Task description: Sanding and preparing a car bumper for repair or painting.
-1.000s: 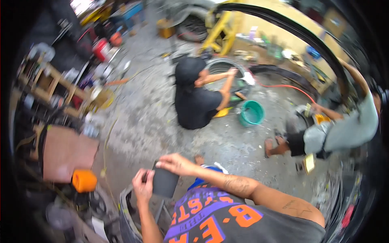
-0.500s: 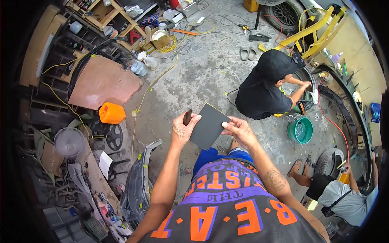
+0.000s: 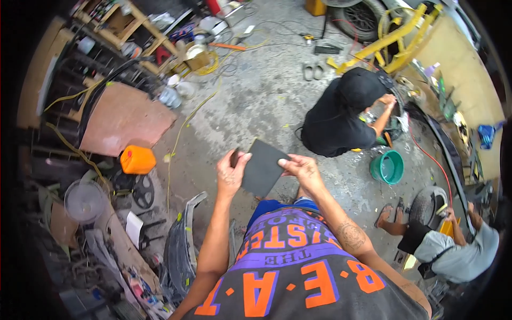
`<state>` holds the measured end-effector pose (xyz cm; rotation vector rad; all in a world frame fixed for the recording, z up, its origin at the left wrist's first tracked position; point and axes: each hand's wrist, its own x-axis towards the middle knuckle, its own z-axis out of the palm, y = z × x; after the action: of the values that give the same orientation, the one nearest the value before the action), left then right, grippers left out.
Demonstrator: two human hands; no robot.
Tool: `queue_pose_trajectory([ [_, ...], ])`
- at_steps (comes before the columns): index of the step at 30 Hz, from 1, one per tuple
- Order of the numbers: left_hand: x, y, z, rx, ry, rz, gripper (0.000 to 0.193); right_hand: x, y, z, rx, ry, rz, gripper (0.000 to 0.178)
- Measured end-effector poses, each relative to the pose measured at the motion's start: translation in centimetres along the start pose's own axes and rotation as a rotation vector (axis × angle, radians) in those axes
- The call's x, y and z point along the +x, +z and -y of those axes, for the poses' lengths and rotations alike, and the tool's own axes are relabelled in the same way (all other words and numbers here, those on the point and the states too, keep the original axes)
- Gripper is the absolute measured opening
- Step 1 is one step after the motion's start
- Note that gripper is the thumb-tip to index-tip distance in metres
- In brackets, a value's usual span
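A dark grey square sheet (image 3: 263, 167), like sandpaper, is held flat in front of my chest. My left hand (image 3: 231, 173) pinches its left edge with thumb on top. Gripping the sheet's right edge is my right hand (image 3: 301, 167). Both forearms rise from the lower edge over my grey shirt with orange letters. Below the sheet lies grey concrete floor (image 3: 250, 101).
A person in black (image 3: 341, 118) crouches at the upper right beside a green bucket (image 3: 388, 167). Another person (image 3: 453, 250) sits at the lower right. An orange jerrycan (image 3: 137, 160), a brown board (image 3: 124, 118), a grey bumper (image 3: 180, 250) and cluttered shelves lie to the left.
The view has swung and the floor scene shifted. The dark sheet, first seen edge-on between my hands, now lies spread flat, held at both edges.
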<state>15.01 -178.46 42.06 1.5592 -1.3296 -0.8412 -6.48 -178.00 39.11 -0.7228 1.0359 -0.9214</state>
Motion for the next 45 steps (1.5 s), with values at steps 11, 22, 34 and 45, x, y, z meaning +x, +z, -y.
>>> queue_pose_trajectory([
  [11, -2.0, 1.0, 0.1, 0.146, -0.001, -0.068, 0.023, 1.2, -2.1, -1.6, -0.245, -0.013, 0.099, 0.046],
  [22, -3.7, 3.8, -1.4, 0.168, 0.021, -0.061, 0.025, -0.9, -5.9, -2.3, -0.146, -0.094, 0.320, 0.047],
  [34, -9.1, 1.4, -3.1, 0.082, -0.077, -0.453, 0.020, -1.8, -3.0, -1.6, -0.439, -0.091, 0.594, 0.050],
  [45, -33.8, -2.8, -1.6, -0.108, -0.145, -1.019, 0.028, -11.5, 2.8, -10.0, -0.805, 0.136, 1.178, 0.049],
])
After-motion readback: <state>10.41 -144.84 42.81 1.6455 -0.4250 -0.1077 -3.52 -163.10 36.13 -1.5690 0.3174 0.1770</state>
